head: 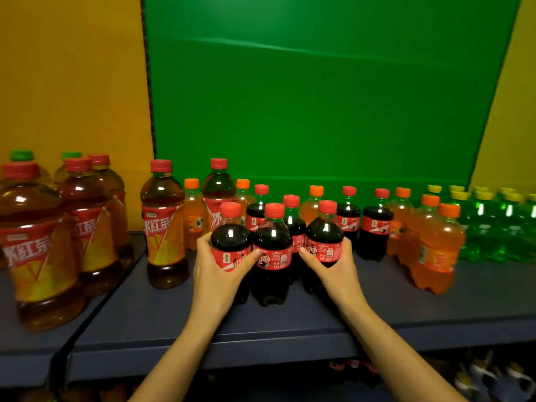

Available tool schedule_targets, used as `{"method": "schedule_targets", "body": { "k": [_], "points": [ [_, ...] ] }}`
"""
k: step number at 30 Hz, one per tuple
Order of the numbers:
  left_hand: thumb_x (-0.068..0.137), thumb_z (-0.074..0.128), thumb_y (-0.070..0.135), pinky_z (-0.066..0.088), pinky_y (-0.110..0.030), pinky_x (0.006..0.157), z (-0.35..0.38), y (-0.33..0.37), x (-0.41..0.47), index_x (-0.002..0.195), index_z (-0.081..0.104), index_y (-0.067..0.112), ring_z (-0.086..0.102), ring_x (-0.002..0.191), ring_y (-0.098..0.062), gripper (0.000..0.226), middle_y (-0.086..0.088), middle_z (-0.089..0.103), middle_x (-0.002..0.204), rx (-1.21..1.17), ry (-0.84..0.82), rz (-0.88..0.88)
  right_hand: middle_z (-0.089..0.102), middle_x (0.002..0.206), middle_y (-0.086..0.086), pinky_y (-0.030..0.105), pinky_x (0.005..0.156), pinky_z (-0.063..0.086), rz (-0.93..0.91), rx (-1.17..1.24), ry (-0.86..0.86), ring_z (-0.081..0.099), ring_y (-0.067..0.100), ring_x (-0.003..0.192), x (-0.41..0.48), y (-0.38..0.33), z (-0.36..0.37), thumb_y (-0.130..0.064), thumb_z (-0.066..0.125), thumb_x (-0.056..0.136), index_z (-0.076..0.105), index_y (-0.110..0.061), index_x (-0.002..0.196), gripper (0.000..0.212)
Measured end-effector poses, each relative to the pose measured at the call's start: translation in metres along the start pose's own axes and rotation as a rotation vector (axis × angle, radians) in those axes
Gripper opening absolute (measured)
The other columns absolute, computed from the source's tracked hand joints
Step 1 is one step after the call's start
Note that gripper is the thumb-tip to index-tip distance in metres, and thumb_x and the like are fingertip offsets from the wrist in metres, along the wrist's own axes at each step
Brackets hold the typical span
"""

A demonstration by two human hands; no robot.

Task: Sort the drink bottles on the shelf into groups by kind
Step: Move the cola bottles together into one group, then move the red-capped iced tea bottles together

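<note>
The left hand [216,265] grips a small dark cola bottle with a red cap and red label [230,239] at the near middle of the dark blue shelf [290,320], its fingers and thumb curled round the label. The right hand [336,266] grips a second cola bottle [324,236] of the same kind, a little to the right. A third cola bottle [272,256] stands upright between the two held bottles, close against both. More cola bottles stand farther back, mixed with small orange soda bottles with orange caps [435,248]. Large amber iced tea bottles with red caps [164,224] stand to the left. Clear green bottles with yellow caps [493,227] are grouped at the far right. A green back panel [319,97] stands behind the shelf.
</note>
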State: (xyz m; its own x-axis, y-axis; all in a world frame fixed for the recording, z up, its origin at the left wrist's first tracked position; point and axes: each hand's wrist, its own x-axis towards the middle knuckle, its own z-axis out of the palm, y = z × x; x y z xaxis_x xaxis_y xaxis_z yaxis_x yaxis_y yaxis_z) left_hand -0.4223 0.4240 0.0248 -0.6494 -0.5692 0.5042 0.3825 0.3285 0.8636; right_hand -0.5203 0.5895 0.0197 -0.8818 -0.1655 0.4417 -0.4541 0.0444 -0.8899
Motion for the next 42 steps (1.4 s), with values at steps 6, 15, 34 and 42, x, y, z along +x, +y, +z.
{"method": "schedule_targets", "body": {
  "k": [6, 15, 34, 42],
  "points": [
    [0.056, 0.075, 0.044, 0.046, -0.02, 0.08, 0.002, -0.002, -0.001, 0.112, 0.035, 0.03, 0.056, 0.106, -0.011, 0.07, 0.002, 0.053, 0.117, 0.054, 0.035, -0.013, 0.053, 0.114, -0.013, 0.028, 0.093, 0.042, 0.008, 0.017, -0.152, 0.053, 0.009, 0.109, 0.007, 0.003, 0.005, -0.042, 0.069, 0.073, 0.033, -0.027, 0.124, 0.063],
    [0.08, 0.061, 0.04, 0.047, -0.017, 0.075, -0.033, 0.028, -0.002, 0.094, 0.058, 0.023, 0.06, 0.087, -0.004, 0.022, 0.007, 0.063, 0.093, 0.16, 0.18, 0.232, 0.047, 0.124, -0.003, 0.016, 0.095, 0.031, -0.389, -0.116, -0.018, 0.044, 0.005, 0.114, 0.03, -0.077, -0.008, -0.035, 0.061, 0.086, 0.047, -0.014, 0.128, 0.049],
    [0.063, 0.082, 0.029, 0.046, -0.03, 0.087, -0.083, 0.0, 0.082, 0.115, 0.046, 0.019, 0.055, 0.101, -0.014, 0.064, 0.002, 0.056, 0.111, 0.279, 0.198, -0.002, 0.06, 0.121, 0.008, 0.043, 0.092, 0.051, 0.058, -0.597, -0.868, 0.057, 0.026, 0.113, 0.119, -0.136, 0.129, -0.027, 0.084, 0.064, 0.05, -0.008, 0.122, 0.07],
    [0.071, 0.077, 0.026, 0.044, -0.016, 0.073, -0.076, -0.001, 0.079, 0.114, 0.047, 0.017, 0.057, 0.092, -0.007, 0.053, 0.009, 0.057, 0.099, 0.19, 0.199, 0.034, 0.065, 0.113, 0.013, 0.044, 0.087, 0.055, -0.027, -0.676, -0.797, 0.065, 0.028, 0.1, 0.116, -0.136, 0.133, -0.03, 0.088, 0.055, 0.058, -0.005, 0.115, 0.072]
  ]
}}
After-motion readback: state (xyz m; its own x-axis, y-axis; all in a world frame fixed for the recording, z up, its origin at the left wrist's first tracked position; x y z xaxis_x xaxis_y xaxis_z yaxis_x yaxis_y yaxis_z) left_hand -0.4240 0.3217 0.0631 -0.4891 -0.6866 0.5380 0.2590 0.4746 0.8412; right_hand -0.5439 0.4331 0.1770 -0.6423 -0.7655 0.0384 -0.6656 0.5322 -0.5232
